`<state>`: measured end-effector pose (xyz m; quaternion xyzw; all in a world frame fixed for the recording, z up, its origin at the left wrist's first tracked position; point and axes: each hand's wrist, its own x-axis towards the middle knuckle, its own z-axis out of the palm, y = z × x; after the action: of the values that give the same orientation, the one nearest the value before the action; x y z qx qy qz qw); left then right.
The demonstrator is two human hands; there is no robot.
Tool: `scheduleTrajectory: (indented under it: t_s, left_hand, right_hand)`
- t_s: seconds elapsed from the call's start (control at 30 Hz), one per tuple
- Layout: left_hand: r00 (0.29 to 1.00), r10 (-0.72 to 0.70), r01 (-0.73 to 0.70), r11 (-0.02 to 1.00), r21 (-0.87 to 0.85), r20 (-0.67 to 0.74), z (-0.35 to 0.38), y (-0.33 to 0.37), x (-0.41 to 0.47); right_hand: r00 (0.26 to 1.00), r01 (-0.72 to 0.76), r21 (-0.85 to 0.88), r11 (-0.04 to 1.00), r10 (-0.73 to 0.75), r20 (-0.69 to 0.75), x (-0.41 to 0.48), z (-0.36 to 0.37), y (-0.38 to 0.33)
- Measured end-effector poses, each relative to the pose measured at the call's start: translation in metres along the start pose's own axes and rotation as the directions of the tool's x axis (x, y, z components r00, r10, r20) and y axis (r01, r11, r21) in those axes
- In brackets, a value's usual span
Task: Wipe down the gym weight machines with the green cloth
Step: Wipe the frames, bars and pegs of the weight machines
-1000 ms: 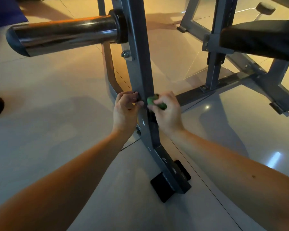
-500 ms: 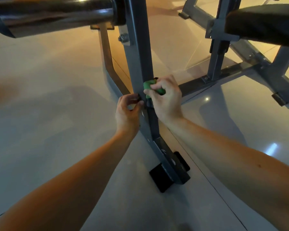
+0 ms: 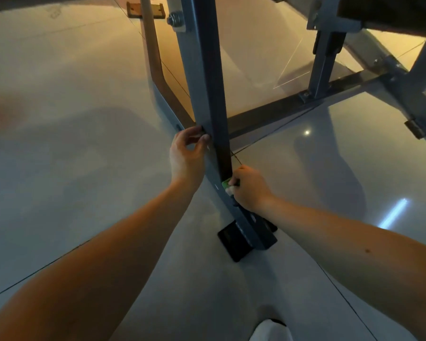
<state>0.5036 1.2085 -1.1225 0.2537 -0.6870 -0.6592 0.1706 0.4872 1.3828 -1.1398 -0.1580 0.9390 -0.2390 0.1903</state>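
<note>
A grey steel upright (image 3: 207, 77) of the weight machine slants down through the middle of the view to a black foot plate (image 3: 234, 244) on the floor. My right hand (image 3: 250, 187) is closed around the green cloth (image 3: 225, 184), pressed against the lower right side of the upright; only a small green corner shows. My left hand (image 3: 187, 156) rests against the upright's left edge higher up, fingertips pinched at a small dark fitting; I cannot tell what it grips.
A curved grey brace (image 3: 158, 77) rises behind the upright. A floor crossbar (image 3: 276, 114) runs right to a second post (image 3: 322, 67) under a black pad (image 3: 391, 16). Glossy floor tiles (image 3: 59, 168) spread all around. A white shoe tip (image 3: 271, 331) shows at the bottom.
My right hand has slid the green cloth down the upright toward its foot. My left hand has stayed at the same spot on the frame. The view has tilted lower and closer.
</note>
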Motion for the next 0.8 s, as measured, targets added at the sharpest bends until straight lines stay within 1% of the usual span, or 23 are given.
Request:
scheduleTrajectory:
  t_s: [0.03, 0.1, 0.13, 0.17, 0.23, 0.3, 0.37, 0.43, 0.47, 0.53, 0.57, 0.6, 0.7, 0.8]
  left_hand:
    - [1.0, -0.02, 0.019, 0.999, 0.032, 0.008, 0.0, -0.002, -0.006]
    - [0.995, -0.09, 0.086, 0.991, 0.1, 0.036, -0.003, -0.011, -0.02]
    - [0.99, -0.13, 0.122, 0.984, 0.131, 0.053, -0.005, -0.017, -0.028]
    - [0.983, -0.169, 0.156, 0.974, 0.161, 0.07, -0.006, -0.022, -0.036]
    - [0.968, -0.231, 0.206, 0.955, 0.214, 0.1, -0.004, -0.028, -0.051]
    - [0.953, -0.235, 0.184, 0.95, 0.251, 0.189, 0.0, -0.03, -0.064]
    - [0.922, -0.212, 0.133, 0.959, 0.251, 0.323, 0.005, -0.027, -0.078]
    - [0.86, -0.211, 0.116, 0.967, 0.225, 0.465, 0.006, -0.024, -0.086]
    - [0.828, -0.201, 0.086, 0.968, 0.235, 0.523, 0.005, -0.021, -0.089]
    - [0.793, -0.155, -0.056, 0.944, 0.324, 0.59, 0.002, -0.02, -0.093]
    - [0.793, -0.133, -0.118, 0.924, 0.364, 0.594, 0.002, -0.021, -0.092]
    - [0.804, -0.124, -0.136, 0.914, 0.383, 0.582, 0.001, -0.022, -0.091]
    - [0.845, -0.142, -0.074, 0.923, 0.376, 0.515, 0.002, -0.02, -0.091]
    - [0.86, -0.165, -0.044, 0.918, 0.393, 0.482, 0.005, -0.019, -0.091]
  right_hand:
    - [0.995, -0.032, -0.05, 0.998, 0.036, 0.093, 0.003, -0.008, -0.001]
    - [0.951, -0.069, -0.113, 0.991, 0.099, 0.293, 0.001, -0.025, -0.001]
    - [0.927, -0.053, -0.134, 0.99, 0.099, 0.361, -0.002, -0.033, 0.001]
    - [0.914, -0.027, -0.13, 0.991, 0.077, 0.397, -0.006, -0.041, 0.003]
    - [0.925, 0.022, -0.039, 0.999, -0.006, 0.38, -0.019, -0.055, 0.005]
    - [0.941, 0.031, 0.083, 0.996, -0.057, 0.333, -0.031, -0.061, 0.005]
    - [0.951, -0.013, 0.205, 0.979, -0.051, 0.305, -0.039, -0.058, 0.008]
    - [0.953, -0.086, 0.341, 0.936, -0.023, 0.301, -0.045, -0.051, 0.012]
    - [0.952, -0.115, 0.4, 0.909, -0.015, 0.307, -0.047, -0.048, 0.013]
    - [0.95, -0.154, 0.48, 0.863, -0.005, 0.313, -0.051, -0.045, 0.013]
    - [0.952, -0.166, 0.505, 0.847, 0.003, 0.307, -0.052, -0.045, 0.013]
    - [0.955, -0.175, 0.519, 0.837, 0.016, 0.295, -0.053, -0.045, 0.013]
    - [0.967, -0.184, 0.504, 0.844, 0.064, 0.246, -0.057, -0.047, 0.014]
    - [0.982, -0.177, 0.37, 0.912, 0.136, 0.133, -0.059, -0.043, 0.02]
